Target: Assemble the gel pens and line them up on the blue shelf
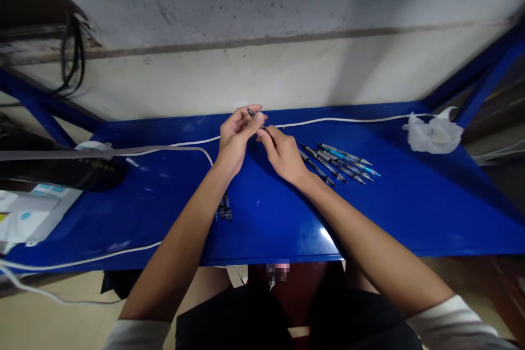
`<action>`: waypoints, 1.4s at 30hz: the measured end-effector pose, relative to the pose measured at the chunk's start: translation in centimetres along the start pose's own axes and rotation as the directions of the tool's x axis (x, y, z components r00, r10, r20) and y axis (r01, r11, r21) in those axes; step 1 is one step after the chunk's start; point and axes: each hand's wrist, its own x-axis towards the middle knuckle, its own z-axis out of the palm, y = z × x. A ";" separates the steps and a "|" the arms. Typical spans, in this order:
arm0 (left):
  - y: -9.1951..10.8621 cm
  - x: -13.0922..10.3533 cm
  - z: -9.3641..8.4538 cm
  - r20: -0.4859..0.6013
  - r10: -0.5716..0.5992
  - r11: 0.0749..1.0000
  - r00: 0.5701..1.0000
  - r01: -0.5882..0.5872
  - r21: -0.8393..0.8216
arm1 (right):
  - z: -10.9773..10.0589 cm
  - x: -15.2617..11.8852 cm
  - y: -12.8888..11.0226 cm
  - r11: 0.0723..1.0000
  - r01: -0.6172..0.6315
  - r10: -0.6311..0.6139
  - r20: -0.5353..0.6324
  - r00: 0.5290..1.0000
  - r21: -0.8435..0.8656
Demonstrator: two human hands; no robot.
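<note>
Over the middle of the blue table, my left hand (238, 136) pinches a dark pen (250, 112) between thumb and fingers, with one end sticking up past the thumb. My right hand (281, 150) is closed on the pen's lower end, close against the left hand; most of the pen is hidden by the fingers. Right of my right hand lies a row of several pens (340, 162), mostly dark and clear with a blue one among them. Beside my left forearm, partly hidden by it, are some more dark pen parts or pens (225, 211).
A crumpled white plastic bag (435, 134) sits at the table's right end. White cables (328, 120) run across the blue table (283, 229). At left are a large black cylinder (61, 167) and a white box (39, 213). A wall (287, 76) stands behind.
</note>
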 end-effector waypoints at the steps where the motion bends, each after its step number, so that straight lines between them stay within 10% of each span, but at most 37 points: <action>1: 0.1 -0.1 0.1 0.031 -0.011 1.000 0.999 0.012 -0.013 | 0.0 0.0 0.0 1.000 -0.008 0.008 -0.008 1.000 -0.009; 11: -0.1 0.5 -0.7 -0.126 -0.003 0.999 0.992 0.007 0.035 | -0.1 0.2 0.7 0.997 0.075 -0.075 -0.047 0.996 -0.005; 17: -0.4 0.4 -0.5 -0.131 -0.016 1.000 0.991 0.018 0.018 | -0.2 0.0 0.5 0.998 -0.070 0.070 -0.022 0.997 -0.001; 42: -0.4 0.3 -0.4 -0.153 -0.030 1.000 0.988 0.031 0.005 | -0.2 0.1 1.1 1.000 -0.025 0.025 -0.029 0.999 0.010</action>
